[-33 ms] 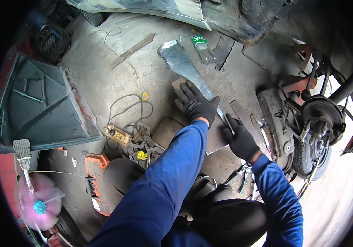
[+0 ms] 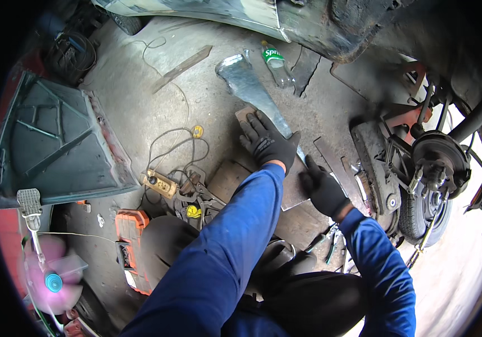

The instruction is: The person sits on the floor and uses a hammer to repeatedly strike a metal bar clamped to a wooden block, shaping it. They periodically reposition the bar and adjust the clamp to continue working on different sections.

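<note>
A long grey piece of sheet metal [image 2: 250, 84], broad at its far end and tapering toward me, lies on the floor in front of me. My left hand [image 2: 269, 145], in a black glove, rests on it and on a brown flat plate [image 2: 243, 114], fingers stretched and thumb out. At the narrow near end, my gloved right hand [image 2: 326, 190] has its fingers bent around the metal's tip; its underside is hidden. Under both hands lies another flat brown metal sheet [image 2: 294, 194].
Pliers [image 2: 331, 241] and clamps [image 2: 199, 196] lie near my knees. A yellow power strip [image 2: 159, 183], an orange toolbox [image 2: 131, 244] and a spinning fan [image 2: 54, 281] are at left. A plastic bottle [image 2: 277, 66] lies beyond the metal. At right are a brake hub [image 2: 435, 168] and wheel [image 2: 421, 219].
My right hand has shifted slightly left, its fingers drawing closer together at the metal's narrow end. My left hand stays in place.
</note>
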`<state>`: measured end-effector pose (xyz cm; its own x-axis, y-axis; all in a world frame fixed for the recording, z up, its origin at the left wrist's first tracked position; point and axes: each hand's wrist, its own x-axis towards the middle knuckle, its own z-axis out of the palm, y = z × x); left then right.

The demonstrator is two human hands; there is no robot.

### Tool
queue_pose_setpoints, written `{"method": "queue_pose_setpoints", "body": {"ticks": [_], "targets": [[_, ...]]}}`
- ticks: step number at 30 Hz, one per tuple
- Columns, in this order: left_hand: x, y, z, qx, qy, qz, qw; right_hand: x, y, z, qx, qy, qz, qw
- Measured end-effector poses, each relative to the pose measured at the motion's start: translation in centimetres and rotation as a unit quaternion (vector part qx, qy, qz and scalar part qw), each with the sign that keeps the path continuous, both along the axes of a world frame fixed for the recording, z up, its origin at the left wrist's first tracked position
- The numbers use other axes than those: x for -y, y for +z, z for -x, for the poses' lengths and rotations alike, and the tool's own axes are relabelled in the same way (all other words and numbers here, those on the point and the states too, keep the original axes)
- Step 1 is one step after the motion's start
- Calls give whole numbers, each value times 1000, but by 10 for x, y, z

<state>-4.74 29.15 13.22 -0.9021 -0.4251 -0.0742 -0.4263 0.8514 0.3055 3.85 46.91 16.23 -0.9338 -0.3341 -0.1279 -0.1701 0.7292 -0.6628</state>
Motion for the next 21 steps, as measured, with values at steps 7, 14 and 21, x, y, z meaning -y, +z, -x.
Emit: {"method": "queue_pose_setpoints", "body": {"ticks": [7, 14, 21], "targets": [[8, 6, 13, 28, -21, -29, 999, 4, -26, 21, 33, 45, -82, 995], [145, 89, 107, 161, -458, 76, 871, 0, -42, 21, 35, 10, -38, 999], [303, 106, 9, 6, -208, -277, 938, -11, -61, 22, 43, -18, 5, 999]]}}
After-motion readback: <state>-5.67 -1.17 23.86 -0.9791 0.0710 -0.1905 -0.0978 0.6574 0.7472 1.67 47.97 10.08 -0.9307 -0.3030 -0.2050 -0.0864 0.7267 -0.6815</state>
